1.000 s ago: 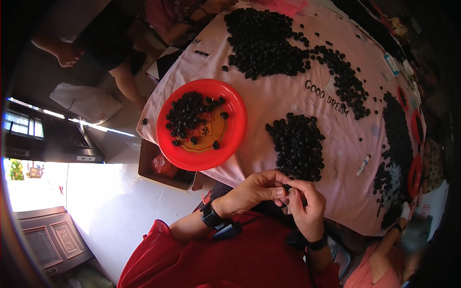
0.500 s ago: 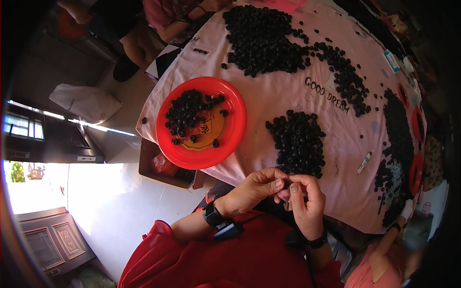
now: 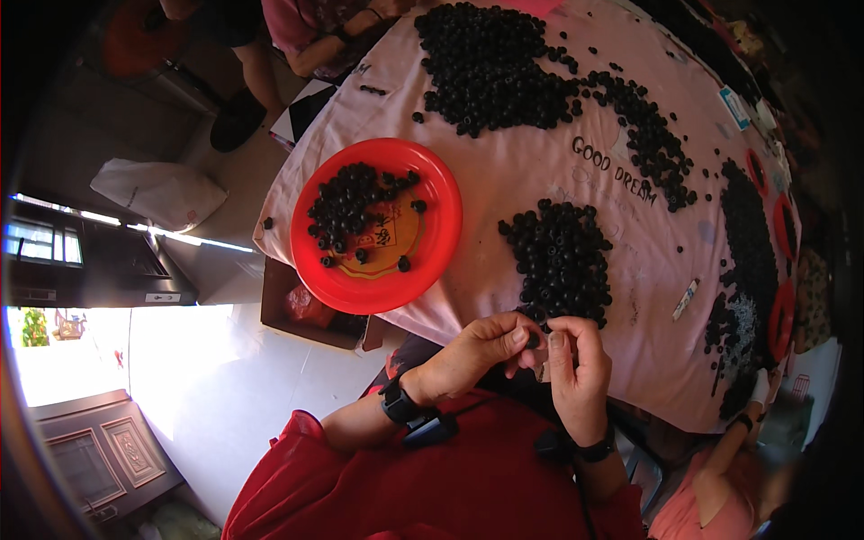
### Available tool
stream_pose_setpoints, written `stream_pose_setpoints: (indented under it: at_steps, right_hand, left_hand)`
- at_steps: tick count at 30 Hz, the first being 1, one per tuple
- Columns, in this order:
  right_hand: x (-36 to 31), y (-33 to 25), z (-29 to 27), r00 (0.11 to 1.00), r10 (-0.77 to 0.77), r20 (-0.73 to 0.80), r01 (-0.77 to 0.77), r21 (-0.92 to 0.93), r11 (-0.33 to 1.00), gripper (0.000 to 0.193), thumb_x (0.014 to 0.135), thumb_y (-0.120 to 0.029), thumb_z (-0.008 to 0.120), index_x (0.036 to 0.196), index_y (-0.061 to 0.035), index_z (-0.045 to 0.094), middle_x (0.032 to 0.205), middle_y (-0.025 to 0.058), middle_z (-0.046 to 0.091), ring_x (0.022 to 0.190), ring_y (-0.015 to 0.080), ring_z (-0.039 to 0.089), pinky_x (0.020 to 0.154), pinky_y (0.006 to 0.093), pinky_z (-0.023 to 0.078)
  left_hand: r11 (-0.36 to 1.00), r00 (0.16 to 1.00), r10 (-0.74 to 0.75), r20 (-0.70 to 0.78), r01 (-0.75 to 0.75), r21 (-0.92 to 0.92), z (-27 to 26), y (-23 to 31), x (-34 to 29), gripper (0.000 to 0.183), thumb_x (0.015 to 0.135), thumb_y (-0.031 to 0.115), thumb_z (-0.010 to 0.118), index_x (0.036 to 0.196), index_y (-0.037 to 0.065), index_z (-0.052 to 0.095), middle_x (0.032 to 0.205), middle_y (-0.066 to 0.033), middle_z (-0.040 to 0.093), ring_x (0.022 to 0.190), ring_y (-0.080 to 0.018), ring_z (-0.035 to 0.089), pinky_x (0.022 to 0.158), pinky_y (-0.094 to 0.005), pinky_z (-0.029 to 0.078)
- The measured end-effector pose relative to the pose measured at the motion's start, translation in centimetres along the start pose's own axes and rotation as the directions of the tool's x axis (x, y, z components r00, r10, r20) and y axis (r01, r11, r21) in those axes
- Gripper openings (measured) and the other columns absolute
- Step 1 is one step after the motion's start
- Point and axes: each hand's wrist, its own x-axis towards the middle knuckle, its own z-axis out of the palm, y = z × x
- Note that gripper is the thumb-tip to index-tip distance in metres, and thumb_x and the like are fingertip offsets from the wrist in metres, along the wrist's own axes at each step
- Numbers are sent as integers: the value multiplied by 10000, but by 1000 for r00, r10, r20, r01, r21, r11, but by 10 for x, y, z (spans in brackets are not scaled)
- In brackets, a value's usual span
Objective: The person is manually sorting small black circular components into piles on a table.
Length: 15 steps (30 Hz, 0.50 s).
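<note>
At the near edge of the cloth-covered table, my two hands meet in front of a pile of small round black parts (image 3: 556,261), some showing a hole. My left hand (image 3: 481,355) pinches one small black part (image 3: 533,342) between thumb and fingers. Close beside it, my right hand (image 3: 578,373) is closed, thumb against fingertips; what it holds is too small to make out. To the left, a red plate (image 3: 432,243) with a yellow centre carries a heap of the same black parts (image 3: 346,198).
A pink cloth (image 3: 486,171) covers the table. Larger black heaps (image 3: 490,72) lie at the far side. A pen-like stick (image 3: 685,299) and several red dishes (image 3: 781,319) are at the right. Two other people's arms (image 3: 315,54) (image 3: 720,486) reach in. An open carton (image 3: 315,315) stands below the table's left edge.
My fingertips have parted slightly, with the right hand's index finger drawn a little away from the black part. The pile and the plate keep their places.
</note>
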Motion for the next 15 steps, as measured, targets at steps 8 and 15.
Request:
stream_pose_setpoints:
  at_steps: [8, 15]
  right_hand:
    - [5, -4, 3, 999, -47, -7, 46, -89, 995, 127, 975, -60, 581, 1075, 2, 627, 791, 133, 675, 656, 267, 672, 590, 351, 510]
    - [6, -4, 7, 996, -71, -51, 60, -193, 979, 172, 933, -3, 567, 1092, 3, 634, 799, 156, 677, 649, 299, 668, 579, 380, 507]
  left_hand:
    - [980, 999, 31, 38, -38, 194, 6, 3, -2, 370, 1088, 362, 415, 1208, 50, 574, 952, 16, 559, 868, -64, 531, 745, -227, 449]
    - [972, 999, 29, 26, -34, 231, 11, 9, -4, 354, 1093, 357, 403, 1203, 69, 576, 935, 27, 545, 850, -56, 515, 730, -214, 431]
